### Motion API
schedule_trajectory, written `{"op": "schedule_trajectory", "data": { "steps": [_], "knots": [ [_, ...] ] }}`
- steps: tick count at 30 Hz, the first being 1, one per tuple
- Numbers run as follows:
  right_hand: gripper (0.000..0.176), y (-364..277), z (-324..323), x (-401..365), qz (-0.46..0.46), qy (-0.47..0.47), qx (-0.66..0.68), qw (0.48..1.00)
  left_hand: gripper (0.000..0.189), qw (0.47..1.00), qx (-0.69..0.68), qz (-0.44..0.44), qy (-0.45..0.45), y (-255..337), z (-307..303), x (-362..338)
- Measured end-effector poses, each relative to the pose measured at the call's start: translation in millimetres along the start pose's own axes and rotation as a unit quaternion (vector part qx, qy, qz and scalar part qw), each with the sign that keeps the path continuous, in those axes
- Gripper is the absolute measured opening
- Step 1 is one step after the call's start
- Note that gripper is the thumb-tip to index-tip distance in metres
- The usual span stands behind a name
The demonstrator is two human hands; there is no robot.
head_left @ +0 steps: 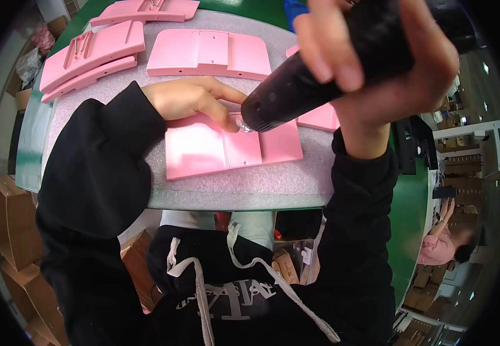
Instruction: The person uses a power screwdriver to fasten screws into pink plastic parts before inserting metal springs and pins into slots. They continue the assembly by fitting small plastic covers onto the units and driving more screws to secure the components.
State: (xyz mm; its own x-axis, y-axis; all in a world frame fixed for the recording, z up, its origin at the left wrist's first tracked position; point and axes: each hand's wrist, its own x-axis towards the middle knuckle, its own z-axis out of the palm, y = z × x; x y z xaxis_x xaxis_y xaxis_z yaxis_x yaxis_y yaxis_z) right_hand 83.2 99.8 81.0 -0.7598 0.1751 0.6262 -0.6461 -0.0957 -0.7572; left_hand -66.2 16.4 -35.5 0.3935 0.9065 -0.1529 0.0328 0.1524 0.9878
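Observation:
My right hand (376, 75) is wrapped round a black cylindrical power tool (296, 95), which slants down to the left. Its tip meets the upper middle of a pink panel (198, 149) lying on the foam-covered table. My left hand (195, 101) rests at the panel's top edge, thumb and forefinger close round the tool's tip. Whatever small part those fingers may hold is hidden or too small to name. A screw hole shows low on the panel's raised centre plate.
Another pink panel (175, 53) lies just beyond my left hand. More pink pieces (97, 52) are stacked at the upper left, and one (321, 117) lies under my right wrist. Cardboard boxes (16, 219) stand at left. A person in pink (437, 248) is at far right.

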Motion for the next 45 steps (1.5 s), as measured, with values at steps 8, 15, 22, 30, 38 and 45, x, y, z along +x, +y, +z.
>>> {"op": "schedule_trajectory", "data": {
  "steps": [8, 15, 22, 30, 38, 45],
  "knots": [
    [0.033, -7, -39, 3, -0.085, 0.038, -0.016, 0.996, 0.030, 0.830, 0.420, 0.265, 0.254, 17, 20, -13],
    [0.031, -1, -19, 1, -0.090, 0.179, 0.080, 0.976, 0.013, 0.859, 0.322, 0.308, 0.254, 12, 30, -11],
    [0.030, -2, -27, 0, -0.081, 0.157, 0.080, 0.981, 0.011, 0.729, 0.493, 0.400, 0.257, 11, 27, -9],
    [0.027, -10, -27, 2, -0.118, 0.160, 0.047, 0.979, 0.014, 0.739, 0.493, 0.377, 0.264, 16, 28, -14],
    [0.023, -18, -30, 2, -0.166, 0.149, 0.099, 0.970, 0.011, 0.773, 0.443, 0.353, 0.286, 14, 31, -12],
    [0.024, -17, -30, -3, -0.181, 0.141, 0.108, 0.967, 0.009, 0.780, 0.419, 0.349, 0.307, 15, 35, -13]
  ]
}}
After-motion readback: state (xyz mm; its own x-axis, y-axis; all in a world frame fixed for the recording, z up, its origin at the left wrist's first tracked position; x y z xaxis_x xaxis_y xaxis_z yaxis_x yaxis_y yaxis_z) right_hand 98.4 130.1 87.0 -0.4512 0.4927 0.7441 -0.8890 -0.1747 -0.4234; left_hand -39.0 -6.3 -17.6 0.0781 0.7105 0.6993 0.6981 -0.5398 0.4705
